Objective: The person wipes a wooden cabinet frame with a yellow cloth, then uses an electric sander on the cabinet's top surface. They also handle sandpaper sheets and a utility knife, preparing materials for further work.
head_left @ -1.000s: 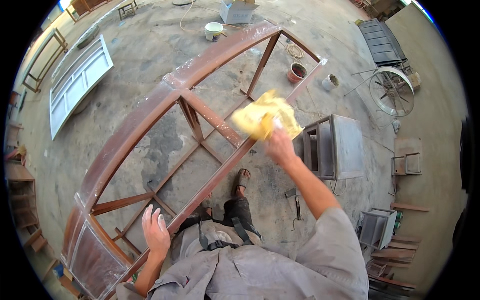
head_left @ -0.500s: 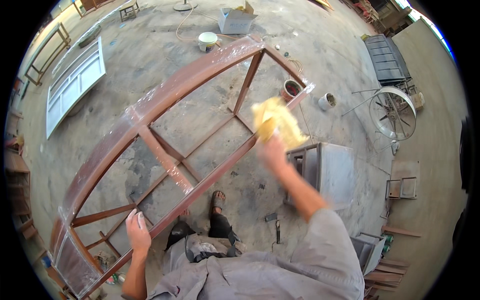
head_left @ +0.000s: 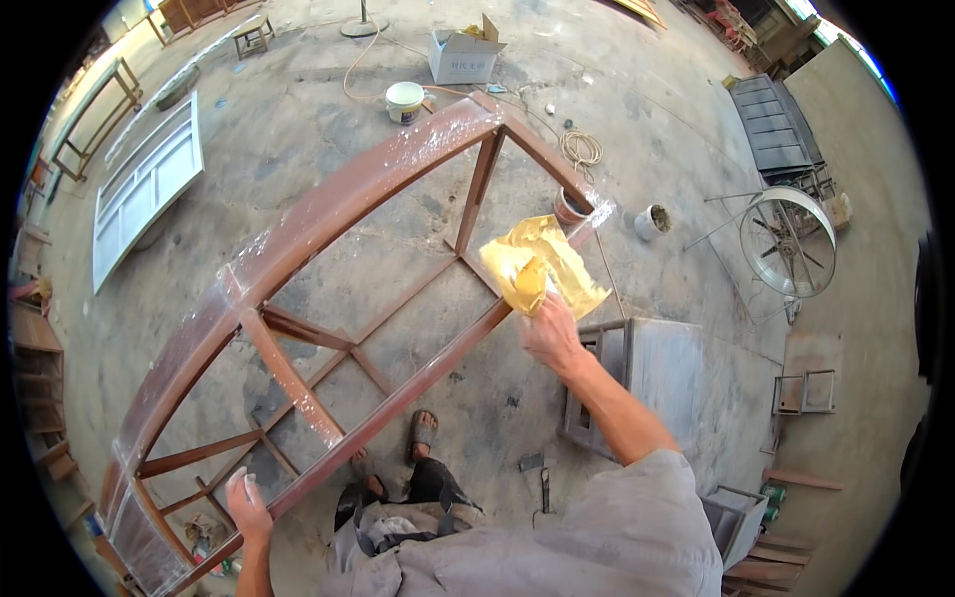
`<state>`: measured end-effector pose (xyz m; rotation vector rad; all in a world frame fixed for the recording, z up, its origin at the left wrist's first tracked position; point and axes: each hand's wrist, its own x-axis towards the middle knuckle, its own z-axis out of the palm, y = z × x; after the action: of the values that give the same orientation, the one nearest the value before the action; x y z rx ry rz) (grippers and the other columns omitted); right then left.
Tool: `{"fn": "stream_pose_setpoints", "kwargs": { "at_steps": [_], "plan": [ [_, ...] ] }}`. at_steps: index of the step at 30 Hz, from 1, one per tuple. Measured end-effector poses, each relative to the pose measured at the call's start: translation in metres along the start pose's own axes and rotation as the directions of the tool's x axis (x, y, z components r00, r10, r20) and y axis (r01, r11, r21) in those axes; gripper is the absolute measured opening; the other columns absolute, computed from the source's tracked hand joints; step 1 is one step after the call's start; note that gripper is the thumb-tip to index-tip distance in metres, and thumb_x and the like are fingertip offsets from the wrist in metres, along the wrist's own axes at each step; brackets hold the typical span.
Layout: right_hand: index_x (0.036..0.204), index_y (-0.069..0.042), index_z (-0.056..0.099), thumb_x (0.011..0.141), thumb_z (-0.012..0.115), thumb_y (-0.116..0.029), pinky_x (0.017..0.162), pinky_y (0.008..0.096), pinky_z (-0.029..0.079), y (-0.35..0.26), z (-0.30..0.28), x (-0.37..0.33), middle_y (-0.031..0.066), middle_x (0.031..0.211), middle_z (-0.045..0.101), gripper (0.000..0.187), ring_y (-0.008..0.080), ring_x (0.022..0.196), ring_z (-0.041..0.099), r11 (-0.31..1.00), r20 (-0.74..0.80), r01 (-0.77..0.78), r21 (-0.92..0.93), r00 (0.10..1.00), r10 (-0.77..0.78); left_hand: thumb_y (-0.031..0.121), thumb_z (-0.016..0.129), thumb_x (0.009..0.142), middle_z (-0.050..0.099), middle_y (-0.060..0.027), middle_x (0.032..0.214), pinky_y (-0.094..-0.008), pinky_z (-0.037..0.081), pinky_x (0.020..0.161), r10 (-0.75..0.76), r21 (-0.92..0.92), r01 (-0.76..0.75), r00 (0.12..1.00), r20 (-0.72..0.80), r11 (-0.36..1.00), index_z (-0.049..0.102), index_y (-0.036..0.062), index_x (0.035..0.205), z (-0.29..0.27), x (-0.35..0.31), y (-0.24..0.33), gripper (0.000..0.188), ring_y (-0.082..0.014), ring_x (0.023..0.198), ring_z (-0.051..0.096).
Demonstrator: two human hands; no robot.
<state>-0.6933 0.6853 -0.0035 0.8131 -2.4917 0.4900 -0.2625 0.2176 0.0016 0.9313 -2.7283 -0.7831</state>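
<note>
A large reddish-brown wooden frame (head_left: 328, 204), curved along its far side and spotted with white smears, stands before me with crossed bars below. My left hand (head_left: 247, 509) is closed over the near straight rail (head_left: 393, 398) toward its left end; the thumb side has whitish smears. In my right hand (head_left: 553, 330) is a yellow, creased sheet-like piece (head_left: 557, 254) with a darker yellow folded part on top. The fingers are closed on its near edge. It sits over the frame's right end, hiding part of the rail; whether it touches the wood I cannot tell.
Past the right end stand a reddish bucket (head_left: 570, 207), a small pot (head_left: 653, 222) and a coiled hose (head_left: 581, 149). A grey cabinet (head_left: 662, 378) is right of me. Farther off are a white bucket (head_left: 405, 101), a cardboard box (head_left: 466, 58) and a round fan (head_left: 788, 242).
My right hand and the yellow piece, blurred before, now show sharply and slightly lower. The wooden frame appears shifted left and down in view, and my left hand still rests on its rail.
</note>
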Motion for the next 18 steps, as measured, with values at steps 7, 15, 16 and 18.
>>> {"fn": "stream_pose_setpoints", "kwargs": {
  "at_steps": [7,15,16,18],
  "plan": [
    [0.085,0.003,0.068,0.089,0.053,-0.018,0.071,0.0525,0.052,0.128,0.004,0.042,0.0282,0.082,0.067,0.026,0.0474,0.076,0.064,0.945,0.148,-0.302,-0.126,0.936,0.319,0.012,0.048,0.1,0.064,-0.0201,0.112,-0.0412,0.046,0.095,0.071,0.06,-0.073,0.997,0.041,0.995,0.064,-0.0063,0.113,-0.004,0.003,-0.01,0.028,-0.036,0.105,0.061],
    [0.083,0.002,0.068,0.089,0.057,-0.018,0.068,0.0511,0.052,0.137,0.012,0.017,0.0256,0.072,0.065,0.023,0.044,0.071,0.065,0.9,0.148,-0.368,-0.233,0.902,0.406,0.014,0.047,0.101,0.064,-0.0208,0.111,-0.0407,0.048,0.092,0.047,-0.015,-0.047,0.998,0.037,0.999,0.061,-0.0058,0.118,0.001,0.008,-0.003,0.029,-0.0346,0.099,0.063],
    [0.084,0.002,0.065,0.088,0.059,-0.018,0.061,0.0476,0.052,0.051,-0.004,0.024,0.023,0.072,0.064,0.022,0.0389,0.068,0.065,0.833,0.282,-0.552,0.029,0.804,0.523,0.013,0.047,0.101,0.064,-0.0208,0.111,-0.0406,0.048,0.091,0.024,-0.004,-0.024,1.0,0.009,1.0,0.061,-0.0058,0.118,0.001,-0.002,-0.004,0.029,-0.0344,0.099,0.063],
    [0.106,0.004,0.061,0.085,0.06,-0.016,0.087,0.054,0.04,-0.052,-0.005,-0.032,0.0251,0.095,0.062,0.029,0.0433,0.095,0.059,0.936,0.226,-0.329,0.121,0.928,0.297,0.012,0.048,0.1,0.064,-0.0206,0.11,-0.0404,0.048,0.091,0.05,0.004,-0.05,0.998,0.028,0.999,0.062,-0.0058,0.117,0.004,0.005,0.002,0.028,-0.0345,0.098,0.063]
  ]
}}
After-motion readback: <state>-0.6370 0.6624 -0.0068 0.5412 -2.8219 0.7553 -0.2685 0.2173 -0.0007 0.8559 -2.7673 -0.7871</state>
